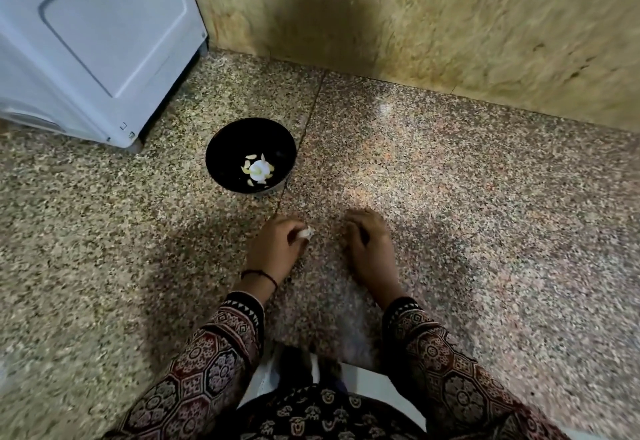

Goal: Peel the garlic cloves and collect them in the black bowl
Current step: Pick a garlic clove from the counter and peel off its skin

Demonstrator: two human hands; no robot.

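Logging from my remote station, I noted: left grip (277, 249), fingers curled, pinching a clove (307, 232). Right grip (367, 245), just beside it, knuckles up, fingers bent toward the floor (450, 197); whether it held anything I could not tell. Bowl (221, 148), black, stood on the floor ahead of the left grip, near a white appliance (97, 41); pale garlic pieces (258, 168) lay inside.

No text is legible — small marks (127, 130) on the white appliance (97, 41) are too blurred.
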